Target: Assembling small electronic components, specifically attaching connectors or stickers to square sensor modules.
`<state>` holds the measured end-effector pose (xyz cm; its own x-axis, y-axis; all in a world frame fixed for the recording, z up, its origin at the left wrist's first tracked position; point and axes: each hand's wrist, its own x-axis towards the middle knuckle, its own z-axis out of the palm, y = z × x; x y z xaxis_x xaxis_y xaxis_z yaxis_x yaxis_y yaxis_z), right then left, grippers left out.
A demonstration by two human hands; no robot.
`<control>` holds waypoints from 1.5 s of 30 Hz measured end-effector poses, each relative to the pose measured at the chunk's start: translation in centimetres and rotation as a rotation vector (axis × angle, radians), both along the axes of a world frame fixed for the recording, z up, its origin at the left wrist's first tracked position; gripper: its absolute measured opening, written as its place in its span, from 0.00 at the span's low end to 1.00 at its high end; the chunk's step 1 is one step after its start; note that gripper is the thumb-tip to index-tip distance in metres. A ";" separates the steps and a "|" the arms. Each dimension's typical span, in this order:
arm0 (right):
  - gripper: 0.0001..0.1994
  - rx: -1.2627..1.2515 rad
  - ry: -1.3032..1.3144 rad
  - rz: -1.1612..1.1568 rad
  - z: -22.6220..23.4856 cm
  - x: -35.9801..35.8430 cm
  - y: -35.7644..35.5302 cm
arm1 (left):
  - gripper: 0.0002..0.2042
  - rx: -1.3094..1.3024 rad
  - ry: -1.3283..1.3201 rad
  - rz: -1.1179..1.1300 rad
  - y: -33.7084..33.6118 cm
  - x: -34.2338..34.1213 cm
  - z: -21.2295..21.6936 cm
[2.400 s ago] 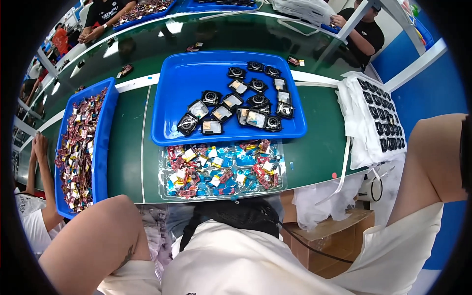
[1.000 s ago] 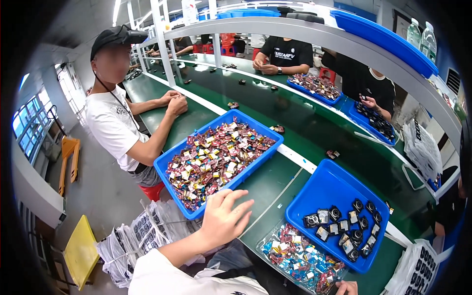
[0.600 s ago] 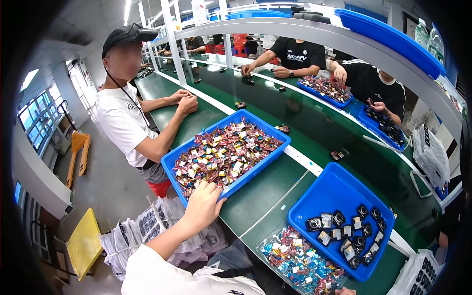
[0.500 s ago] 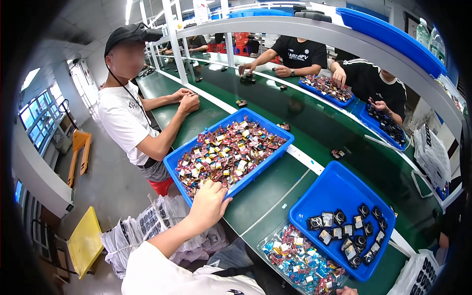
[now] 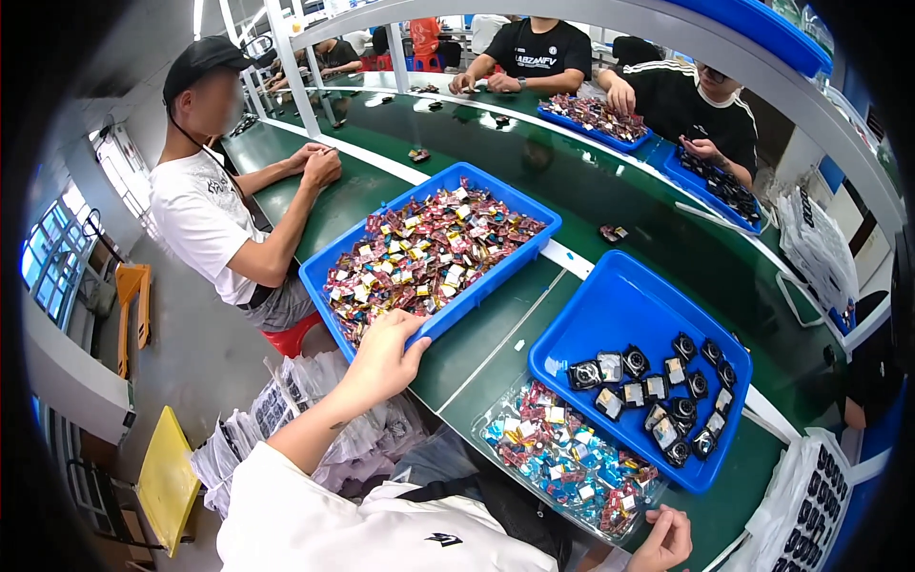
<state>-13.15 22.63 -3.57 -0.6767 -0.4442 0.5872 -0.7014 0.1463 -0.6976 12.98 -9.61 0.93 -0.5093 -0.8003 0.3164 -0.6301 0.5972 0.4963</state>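
My left hand [image 5: 386, 355] is closed over the near rim of a large blue tray [image 5: 496, 298], with the fingers inside the rim and the thumb outside. Heaped in that tray are small red, yellow and white electronic parts [image 5: 429, 246]. At the lower edge of the view, my right hand [image 5: 664, 541] has its fingers curled beside the corner of a clear plastic tray [image 5: 481, 440]. Whether it pinches anything is unclear. Red and blue parts [image 5: 562, 467] fill the clear tray. A second blue tray [image 5: 610, 305], partly above it, holds several black watch-like units [image 5: 656, 388].
A person in white [image 5: 205, 200] sits at the left; two people in black [image 5: 538, 52] work across the green table [image 5: 457, 372]. Bagged stacks [image 5: 305, 410] lie below my left arm. A yellow platform [image 5: 169, 481] stands on the floor. A shelf rail [image 5: 610, 14] crosses above.
The view has shifted, so most things appear higher and farther left. My left hand stays on the tray, which seems to have slid slightly right. More of my right hand now shows.
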 end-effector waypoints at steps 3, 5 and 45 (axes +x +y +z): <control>0.03 -0.041 -0.135 0.000 -0.7 -0.1 0.5 | 0.13 -0.004 -0.011 0.003 0.3 0.0 -0.1; 0.05 -0.139 -0.226 -0.070 -1.5 -0.1 0.5 | 0.13 0.041 -0.007 0.048 0.9 -0.2 0.6; 0.06 -0.236 -0.471 0.011 -0.5 -0.2 0.4 | 0.22 0.171 0.127 -0.125 -20.4 -6.1 0.3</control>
